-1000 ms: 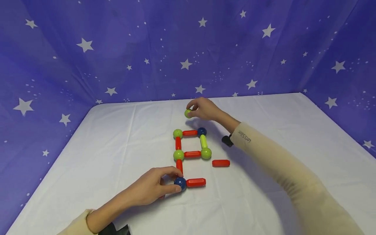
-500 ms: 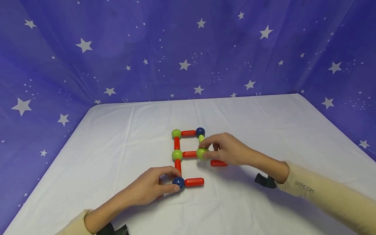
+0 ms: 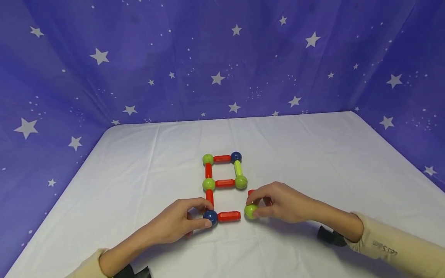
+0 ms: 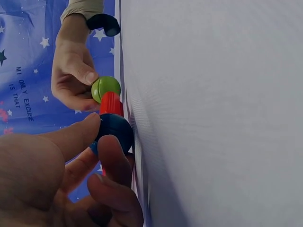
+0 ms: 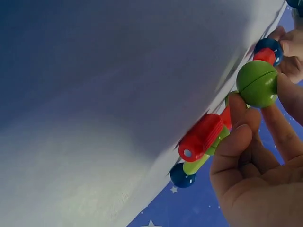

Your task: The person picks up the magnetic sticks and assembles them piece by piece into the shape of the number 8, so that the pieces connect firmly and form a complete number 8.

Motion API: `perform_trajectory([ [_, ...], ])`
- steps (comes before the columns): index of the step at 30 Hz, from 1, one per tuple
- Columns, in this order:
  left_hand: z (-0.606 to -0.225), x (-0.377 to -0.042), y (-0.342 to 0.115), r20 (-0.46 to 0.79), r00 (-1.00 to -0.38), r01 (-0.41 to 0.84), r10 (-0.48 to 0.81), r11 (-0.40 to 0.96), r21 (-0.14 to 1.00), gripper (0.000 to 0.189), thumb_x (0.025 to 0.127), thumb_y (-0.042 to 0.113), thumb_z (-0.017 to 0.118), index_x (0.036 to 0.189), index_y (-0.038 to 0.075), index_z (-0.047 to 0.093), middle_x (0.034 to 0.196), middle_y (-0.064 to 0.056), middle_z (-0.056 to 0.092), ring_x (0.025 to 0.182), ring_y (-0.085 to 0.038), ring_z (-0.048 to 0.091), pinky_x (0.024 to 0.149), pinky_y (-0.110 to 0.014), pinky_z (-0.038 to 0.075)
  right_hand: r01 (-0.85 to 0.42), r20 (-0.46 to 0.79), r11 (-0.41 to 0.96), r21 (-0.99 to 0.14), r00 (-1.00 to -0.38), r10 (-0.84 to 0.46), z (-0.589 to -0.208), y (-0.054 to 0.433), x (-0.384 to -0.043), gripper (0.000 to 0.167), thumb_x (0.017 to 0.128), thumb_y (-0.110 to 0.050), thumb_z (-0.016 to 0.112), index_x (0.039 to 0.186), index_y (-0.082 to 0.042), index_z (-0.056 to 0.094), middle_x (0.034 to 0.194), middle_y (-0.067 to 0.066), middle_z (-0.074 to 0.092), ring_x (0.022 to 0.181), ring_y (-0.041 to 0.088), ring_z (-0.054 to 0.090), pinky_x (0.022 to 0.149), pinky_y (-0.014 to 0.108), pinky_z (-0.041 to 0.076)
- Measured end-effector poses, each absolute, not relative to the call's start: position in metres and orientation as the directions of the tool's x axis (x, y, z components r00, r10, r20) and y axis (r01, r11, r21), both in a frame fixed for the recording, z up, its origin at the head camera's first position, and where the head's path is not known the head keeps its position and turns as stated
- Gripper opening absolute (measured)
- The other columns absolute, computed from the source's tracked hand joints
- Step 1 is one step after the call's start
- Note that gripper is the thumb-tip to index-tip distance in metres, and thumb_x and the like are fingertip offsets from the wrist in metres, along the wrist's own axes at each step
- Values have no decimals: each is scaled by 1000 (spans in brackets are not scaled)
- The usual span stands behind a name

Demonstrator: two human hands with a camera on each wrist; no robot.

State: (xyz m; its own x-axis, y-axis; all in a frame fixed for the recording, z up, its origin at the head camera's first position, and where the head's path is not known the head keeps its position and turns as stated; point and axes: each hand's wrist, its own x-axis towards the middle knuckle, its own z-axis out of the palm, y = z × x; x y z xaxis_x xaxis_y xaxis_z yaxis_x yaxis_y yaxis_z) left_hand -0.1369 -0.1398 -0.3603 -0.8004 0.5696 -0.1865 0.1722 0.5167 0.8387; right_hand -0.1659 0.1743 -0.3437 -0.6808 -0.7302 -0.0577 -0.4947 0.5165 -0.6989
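Observation:
My left hand pinches a dark blue ball at the near left corner of a flat frame of rods and balls. From that ball a red rod points right, and another red rod runs away to a green ball. Between thumb and fingers my right hand holds a loose green ball, just off the free end of the right-pointing rod. A small gap shows there in the head view. In the right wrist view a separate red rod lies close to the right fingers.
The far part of the frame is a square with a green ball, a blue ball, a yellow-green rod and another green ball at its right. White cloth covers the table; a purple star-printed curtain stands behind.
My right hand has brought the green ball from beyond the frame's far side toward me, past its right side, to the near red rod's end. The left hand stays on the blue ball.

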Motion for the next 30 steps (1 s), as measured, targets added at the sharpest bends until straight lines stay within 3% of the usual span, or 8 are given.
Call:
perform_trajectory([
  [30, -363, -137, -139, -186, -804, 163, 565, 509, 845, 30, 89, 31, 75, 116, 21, 66, 105, -1, 61, 49, -20, 55, 49, -29, 46, -525, -46, 508, -683, -663, -747, -348, 166, -161, 22, 89, -21, 76, 110, -24, 72, 87, -16, 61, 70, 7, 54, 63, 24, 47],
])
